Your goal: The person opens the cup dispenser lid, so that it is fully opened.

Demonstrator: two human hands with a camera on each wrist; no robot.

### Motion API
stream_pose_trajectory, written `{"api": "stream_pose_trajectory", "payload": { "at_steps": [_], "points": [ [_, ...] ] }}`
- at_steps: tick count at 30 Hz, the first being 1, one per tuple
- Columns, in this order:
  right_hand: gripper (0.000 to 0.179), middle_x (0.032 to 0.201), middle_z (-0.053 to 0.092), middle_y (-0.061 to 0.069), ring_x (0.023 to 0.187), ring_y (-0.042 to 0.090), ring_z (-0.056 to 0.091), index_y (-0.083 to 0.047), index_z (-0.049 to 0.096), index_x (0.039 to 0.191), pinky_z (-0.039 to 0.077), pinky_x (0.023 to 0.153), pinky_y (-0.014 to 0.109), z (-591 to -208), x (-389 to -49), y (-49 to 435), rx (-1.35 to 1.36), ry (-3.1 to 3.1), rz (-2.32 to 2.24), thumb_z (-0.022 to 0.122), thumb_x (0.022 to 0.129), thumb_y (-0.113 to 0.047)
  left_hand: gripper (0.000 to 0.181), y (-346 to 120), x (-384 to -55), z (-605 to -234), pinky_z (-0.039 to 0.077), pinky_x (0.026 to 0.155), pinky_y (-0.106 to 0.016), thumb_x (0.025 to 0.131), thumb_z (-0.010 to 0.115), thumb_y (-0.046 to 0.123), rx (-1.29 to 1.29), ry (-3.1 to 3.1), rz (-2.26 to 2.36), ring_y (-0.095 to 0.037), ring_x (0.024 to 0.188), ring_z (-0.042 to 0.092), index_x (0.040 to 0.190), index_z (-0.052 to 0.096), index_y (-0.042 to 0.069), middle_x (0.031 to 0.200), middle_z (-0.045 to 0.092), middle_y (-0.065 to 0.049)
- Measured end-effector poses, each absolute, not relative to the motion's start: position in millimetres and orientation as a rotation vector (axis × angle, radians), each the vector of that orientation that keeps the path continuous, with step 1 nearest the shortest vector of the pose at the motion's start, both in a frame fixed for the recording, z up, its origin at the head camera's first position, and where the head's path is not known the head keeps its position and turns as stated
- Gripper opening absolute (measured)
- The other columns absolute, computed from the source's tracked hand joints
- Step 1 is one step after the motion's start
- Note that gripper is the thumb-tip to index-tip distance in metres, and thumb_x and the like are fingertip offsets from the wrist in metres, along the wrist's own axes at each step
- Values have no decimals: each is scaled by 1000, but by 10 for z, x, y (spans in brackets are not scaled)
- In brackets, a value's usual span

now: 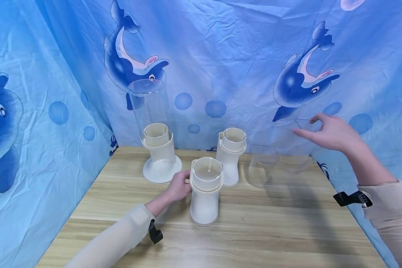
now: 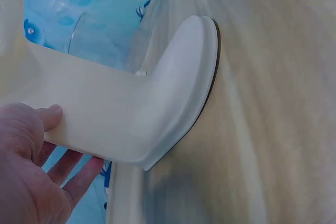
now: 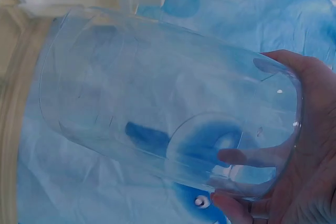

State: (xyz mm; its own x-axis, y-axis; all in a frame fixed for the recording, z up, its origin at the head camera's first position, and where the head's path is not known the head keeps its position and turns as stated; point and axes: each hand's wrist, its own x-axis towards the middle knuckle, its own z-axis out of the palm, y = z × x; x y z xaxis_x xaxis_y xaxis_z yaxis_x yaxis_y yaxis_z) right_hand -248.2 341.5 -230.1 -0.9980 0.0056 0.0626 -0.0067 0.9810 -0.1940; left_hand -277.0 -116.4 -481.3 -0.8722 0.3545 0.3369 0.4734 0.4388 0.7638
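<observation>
At mid-table a white plastic stand with a round cup-like top (image 1: 205,206) stands upright. My left hand (image 1: 180,186) grips its left side, and in the left wrist view the thumb and fingers lie either side of the stand's neck (image 2: 100,103). To the right my right hand (image 1: 336,132) is raised above the table. It holds a clear plastic cylinder (image 3: 142,93) by its upper rim, fingers and thumb on the wall. The cylinder is faint in the head view and seems to hang near the table's back right.
A similar white stand (image 1: 162,163) on a round base carries a tall clear cylinder (image 1: 149,106) at back left. Another white stand (image 1: 232,167) is behind the gripped one. A clear container (image 1: 259,175) stands to its right. A blue dolphin-print cloth (image 1: 217,56) hangs behind the wooden table (image 1: 264,238).
</observation>
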Motion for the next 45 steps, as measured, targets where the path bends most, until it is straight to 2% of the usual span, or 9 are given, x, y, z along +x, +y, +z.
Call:
{"api": "stream_pose_trajectory", "payload": {
  "at_steps": [4,7,11,17,22,31,38,45],
  "points": [
    [107,147,42,45,122,61,51,8,42,150,49,86,71,-2351,-2520,3548,-50,-3089,310,49,94,-83,19,-1199,-2893,-4803,63,94,-49,85,70,-6,-710,-2568,-1391,-32,100,78,101,77,3,99,82,-16],
    [109,151,34,48,128,66,43,11,39,150,46,91,77,-2384,-2543,3640,-85,-3109,324,48,95,-83,18,-1223,-2981,-4781,62,95,-54,85,69,-6,-682,-2582,-1381,-36,103,77,100,77,1,101,81,-19],
    [113,147,35,50,126,67,44,13,35,151,46,88,76,-2445,-2570,3732,-116,-3126,317,45,95,-84,20,-1239,-3096,-4742,61,98,-57,87,66,-5,-635,-2619,-1356,-40,107,76,104,76,-1,106,80,-23],
    [118,145,36,51,123,68,46,13,33,152,49,84,73,-2590,-2633,3813,-164,-3154,292,44,92,-88,29,-1225,-3234,-4711,61,100,-54,89,64,-3,-591,-2654,-1305,-42,113,74,118,72,-2,115,78,-25],
    [120,144,36,53,123,70,44,15,34,152,48,85,74,-2699,-2705,3861,-168,-3170,275,43,92,-88,33,-1191,-3304,-4692,60,102,-56,89,61,-4,-531,-2617,-1274,-44,114,72,121,69,-3,116,76,-25],
    [131,145,35,54,124,72,44,16,29,155,50,85,74,-3061,-2867,3924,-183,-3270,286,40,86,-95,27,-1117,-3425,-4719,60,100,-54,93,64,0,-413,-2627,-1274,-42,112,72,119,69,-3,114,76,-25],
    [125,146,38,52,124,70,48,15,34,153,52,84,69,-3295,-2978,3920,-170,-3260,302,43,89,-92,36,-1088,-3541,-4704,59,105,-51,95,64,1,-372,-2625,-1296,-40,119,70,131,66,0,124,74,-25],
    [122,149,40,50,127,70,47,15,35,153,51,89,72,-3511,-3106,3867,-155,-3255,350,45,90,-90,33,-1074,-3647,-4697,62,98,-49,96,62,1,-330,-2641,-1266,-38,109,71,128,64,-2,115,74,-24]
  ]
}}
